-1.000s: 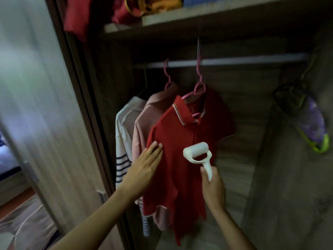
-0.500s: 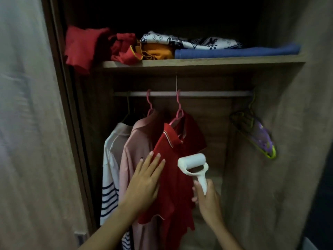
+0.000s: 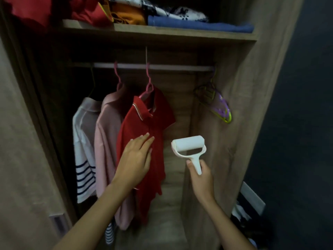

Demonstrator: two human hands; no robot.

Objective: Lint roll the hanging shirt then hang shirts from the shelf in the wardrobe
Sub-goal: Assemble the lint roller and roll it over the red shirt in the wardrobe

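Observation:
A red polo shirt (image 3: 153, 112) hangs on a pink hanger (image 3: 148, 83) from the wardrobe rail (image 3: 180, 67). My left hand (image 3: 136, 160) lies flat on the shirt's front with straight fingers. My right hand (image 3: 201, 175) grips the handle of a white lint roller (image 3: 189, 144), held upright to the right of the shirt and apart from it. On the shelf (image 3: 162, 34) above lie folded shirts: red (image 3: 84, 11), orange (image 3: 128, 15), patterned white (image 3: 173, 11) and blue (image 3: 198, 26).
A pink shirt (image 3: 108, 134) and a white striped shirt (image 3: 83, 141) hang left of the red one. Spare hangers (image 3: 214, 101) hang at the rail's right end against the wardrobe side wall (image 3: 234, 141). The door (image 3: 19, 141) stands at left.
The view has shifted right and down. My right hand has carried the lint roller off the red shirt to the right. My left hand stays flat on the shirt.

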